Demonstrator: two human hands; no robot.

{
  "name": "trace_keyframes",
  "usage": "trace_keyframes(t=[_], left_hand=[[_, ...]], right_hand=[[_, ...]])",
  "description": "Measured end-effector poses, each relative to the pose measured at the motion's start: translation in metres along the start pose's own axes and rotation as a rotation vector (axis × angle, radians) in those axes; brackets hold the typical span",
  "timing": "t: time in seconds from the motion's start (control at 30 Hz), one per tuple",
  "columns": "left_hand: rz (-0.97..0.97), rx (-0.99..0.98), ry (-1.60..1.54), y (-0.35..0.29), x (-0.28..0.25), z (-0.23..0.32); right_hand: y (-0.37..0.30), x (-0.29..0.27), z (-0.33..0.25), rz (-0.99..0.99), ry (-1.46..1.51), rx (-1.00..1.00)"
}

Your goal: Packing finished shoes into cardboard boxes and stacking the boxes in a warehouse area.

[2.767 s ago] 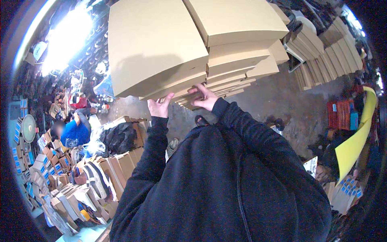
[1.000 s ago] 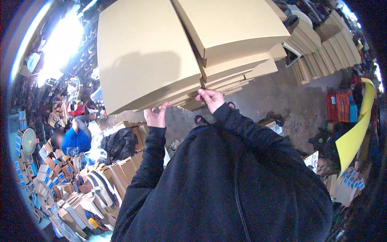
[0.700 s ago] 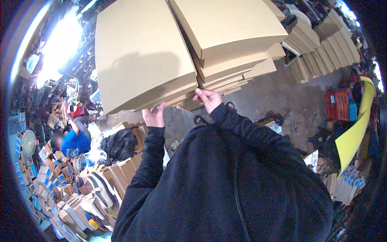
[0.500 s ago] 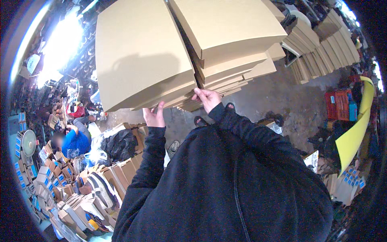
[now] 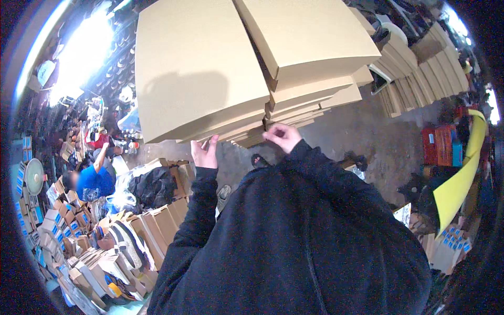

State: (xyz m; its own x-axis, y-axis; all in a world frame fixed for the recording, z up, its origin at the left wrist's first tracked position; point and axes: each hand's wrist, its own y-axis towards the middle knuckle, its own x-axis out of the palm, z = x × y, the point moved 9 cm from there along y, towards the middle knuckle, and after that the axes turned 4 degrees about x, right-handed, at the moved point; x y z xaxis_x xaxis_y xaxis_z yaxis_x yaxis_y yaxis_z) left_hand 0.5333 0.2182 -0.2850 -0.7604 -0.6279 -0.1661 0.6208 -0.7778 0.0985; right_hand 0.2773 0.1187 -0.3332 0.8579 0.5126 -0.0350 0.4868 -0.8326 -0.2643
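Two tall side-by-side stacks of flat brown cardboard boxes rise in front of me, the left stack (image 5: 205,58) and the right stack (image 5: 310,37), with a narrow dark gap between them. My left hand (image 5: 205,153) is at the lower front edge of the left stack, thumb up and apart from the fingers, whose tips are partly hidden by the boxes. Close to the gap, by the stacks' lower edges, my right hand (image 5: 284,137) has thumb and forefinger pinched together. Whether a box edge is between them I cannot make out.
More cardboard boxes (image 5: 428,68) stand at the far right. A yellow sheet (image 5: 457,197) curls near red crates (image 5: 440,146). At left, a person in blue (image 5: 95,181) sits among piled boxes, a fan (image 5: 34,177) and black bags (image 5: 152,186). Shoes (image 5: 125,244) lie nearer me.
My right hand has moved down and right, away from the left stack's top corner. The left hand stays at the lower edge. The person in blue has raised an arm.
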Motion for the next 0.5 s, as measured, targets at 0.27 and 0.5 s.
trace_keyframes(t=[0.27,0.5], left_hand=[[0.036,0.089,0.089,-0.036,-0.003,-0.016],[-0.168,0.061,0.095,-0.036,0.029,-0.027]], right_hand=[[-0.002,-0.078,0.023,0.282,-0.177,-0.088],[-0.016,-0.072,-0.023,0.271,-0.119,-0.122]])
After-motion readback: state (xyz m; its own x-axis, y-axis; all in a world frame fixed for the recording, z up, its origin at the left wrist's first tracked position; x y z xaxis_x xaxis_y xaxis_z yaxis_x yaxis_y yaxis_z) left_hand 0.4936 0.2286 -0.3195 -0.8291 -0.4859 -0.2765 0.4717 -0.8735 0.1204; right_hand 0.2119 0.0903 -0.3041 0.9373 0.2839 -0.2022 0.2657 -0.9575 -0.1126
